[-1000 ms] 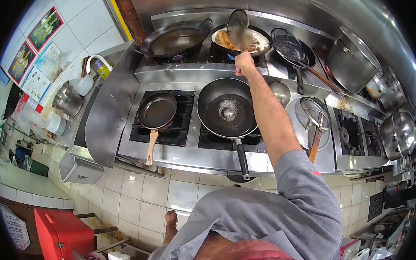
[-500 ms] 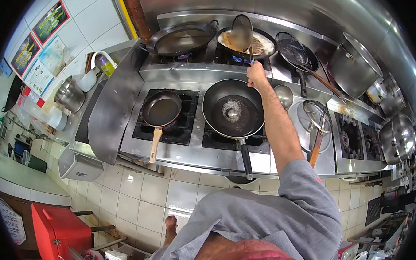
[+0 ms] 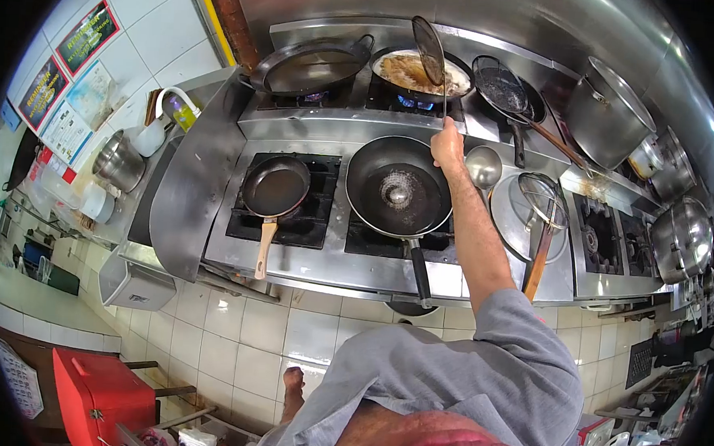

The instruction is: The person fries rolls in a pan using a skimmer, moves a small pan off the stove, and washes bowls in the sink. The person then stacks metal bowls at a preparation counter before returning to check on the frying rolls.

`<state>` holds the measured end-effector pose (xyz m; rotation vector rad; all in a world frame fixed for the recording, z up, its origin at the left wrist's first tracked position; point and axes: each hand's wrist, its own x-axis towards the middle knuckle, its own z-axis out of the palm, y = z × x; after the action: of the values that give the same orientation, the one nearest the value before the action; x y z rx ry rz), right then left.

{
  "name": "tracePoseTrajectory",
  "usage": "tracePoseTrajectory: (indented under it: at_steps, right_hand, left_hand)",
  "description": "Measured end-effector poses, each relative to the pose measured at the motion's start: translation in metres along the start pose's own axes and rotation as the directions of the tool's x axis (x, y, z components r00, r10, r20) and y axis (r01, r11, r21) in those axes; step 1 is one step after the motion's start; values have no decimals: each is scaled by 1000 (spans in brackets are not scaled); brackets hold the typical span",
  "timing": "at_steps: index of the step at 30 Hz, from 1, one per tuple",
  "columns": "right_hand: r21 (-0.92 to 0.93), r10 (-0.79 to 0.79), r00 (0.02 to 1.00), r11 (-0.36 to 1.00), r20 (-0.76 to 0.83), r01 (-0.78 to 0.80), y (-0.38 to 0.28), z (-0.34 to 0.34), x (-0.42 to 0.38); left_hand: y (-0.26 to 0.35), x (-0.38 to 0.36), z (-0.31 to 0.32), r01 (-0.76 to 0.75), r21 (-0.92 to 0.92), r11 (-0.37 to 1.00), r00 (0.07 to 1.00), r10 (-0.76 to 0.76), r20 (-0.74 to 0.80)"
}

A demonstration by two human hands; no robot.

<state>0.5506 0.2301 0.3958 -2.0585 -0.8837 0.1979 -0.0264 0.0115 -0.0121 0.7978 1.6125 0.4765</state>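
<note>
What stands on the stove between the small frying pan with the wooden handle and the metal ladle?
In the head view, the big black wok stands between the small frying pan and the ladle.

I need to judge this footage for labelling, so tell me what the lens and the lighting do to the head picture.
Head view: a fisheye lens bows the steel stove front and leaves black corners; glare streaks the big steel stockpot and the hood above; the round wire-mesh skimmer in the right hand is sharp, not smeared; the grey shirt at the bottom edge looks soft.

Wall posters [image 3: 73,59] carry print, too small to read.
</note>
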Motion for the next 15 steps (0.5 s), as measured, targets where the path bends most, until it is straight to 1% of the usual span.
tracePoseTrajectory:
  at_steps: [2, 3, 5, 6, 8, 9, 10, 11, 13, 14, 15]
  right_hand:
    - [-5, 20, 1000, 1000, 11, -20, 1, -2, 5]
    - [17, 15, 1000, 1000, -7, -15, 1, -4, 8]
    - [40, 9, 1000, 999, -24, -8, -1, -8, 12]
    - [45, 5, 1000, 999, -16, -5, -3, -11, 12]
    - [52, -4, 1000, 999, -6, 4, -4, -11, 14]
    - [50, -24, 1000, 998, -3, 24, -1, -11, 14]
    - [48, -41, 999, 998, -1, 41, 2, -11, 13]
    - [48, -41, 999, 998, 1, 41, 3, -12, 15]
    - [-1, -11, 999, 1000, 52, 11, 5, -16, 20]
    - [-142, -109, 994, 984, -28, 104, 24, -7, 33]
    - [-139, -113, 993, 984, -28, 108, 27, -12, 36]
  left_hand:
    - [2, -9, 2, -140, 63, 988, 990, 138, 38]
    - [3, -10, 4, -142, 64, 988, 989, 139, 39]
    - [5, -12, 8, -15, 190, 982, 998, 25, -51]
    - [3, -14, 6, -14, 191, 982, 998, 24, -53]
    - [2, -15, 3, -245, 72, 967, 966, 238, 95]
    - [1, -15, 4, -243, 70, 967, 967, 237, 93]
    - [0, -15, 5, -284, 73, 956, 955, 275, 107]
    - [0, -15, 5, -326, 76, 942, 941, 315, 121]
    - [1, -18, 5, -333, 57, 941, 939, 325, 108]
    - [2, -18, 5, -341, 36, 939, 937, 337, 96]
    - [-7, -5, -1, -344, 33, 939, 936, 339, 93]
